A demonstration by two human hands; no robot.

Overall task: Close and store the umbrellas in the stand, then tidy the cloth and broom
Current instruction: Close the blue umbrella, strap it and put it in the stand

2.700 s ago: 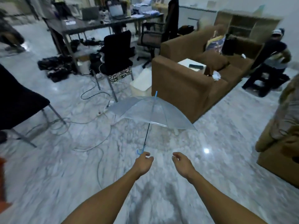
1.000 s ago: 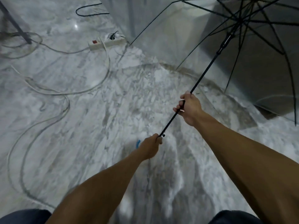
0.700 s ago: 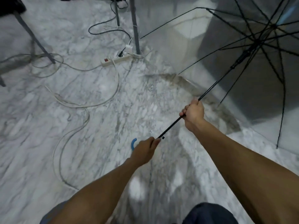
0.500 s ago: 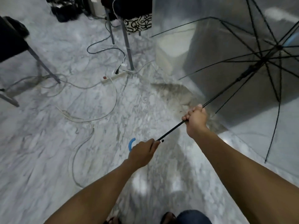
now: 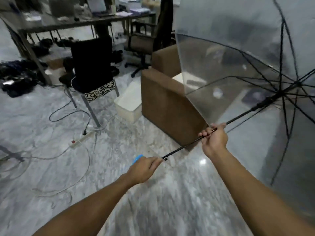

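A clear umbrella (image 5: 238, 53) with black ribs and a black shaft is open and fills the upper right. My left hand (image 5: 143, 169) grips its blue curved handle (image 5: 137, 158) low in the middle. My right hand (image 5: 214, 140) holds the black shaft higher up, with the fingers curled around it. The shaft runs up and right to the runner (image 5: 265, 101), where the ribs meet. No stand, cloth or broom is in view.
A brown sofa (image 5: 167, 103) stands just beyond the umbrella, with a white bin (image 5: 129, 106) at its left. A black chair (image 5: 92, 72), a power strip (image 5: 80, 139) and loose cables lie on the marble floor at left. A cluttered desk (image 5: 68, 23) spans the back.
I picked the umbrella up from the floor and now hold it in both hands. My view has risen from the floor to the room, and the canopy has tilted up to the right.
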